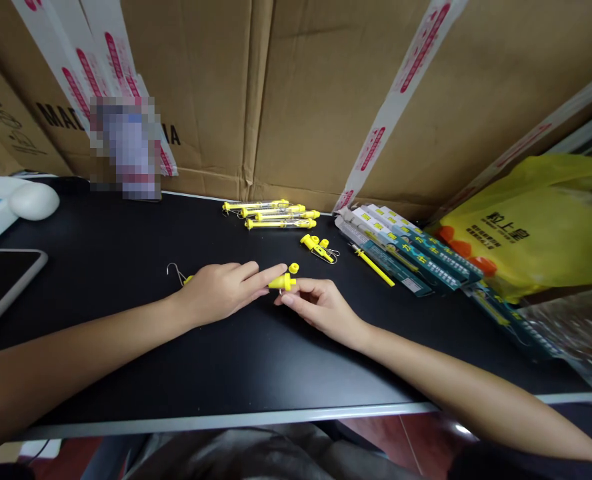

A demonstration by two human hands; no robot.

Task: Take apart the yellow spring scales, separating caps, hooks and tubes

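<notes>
A tube-shaped spring scale with yellow ends (279, 283) lies across the middle of the black table, mostly covered by my left hand (229, 287). My left fingers are wrapped over its body, and a bent wire hook (176, 272) sticks out past the wrist side. My right hand (321, 303) is closed at the yellow end, thumb and forefinger in a pinch. A bit of metal shows by those fingertips, but I cannot make out what they hold. Just beyond the fingers sits a small yellow cap (293, 268).
Several spring scales (281, 224) lie side by side at the back. Right of them are loose yellow parts with a hook (319, 248), a yellow rod (376, 267), stacked boxes (416, 250) and a yellow bag (526, 220). A phone (9, 280) lies far left; cardboard (301, 100) stands behind.
</notes>
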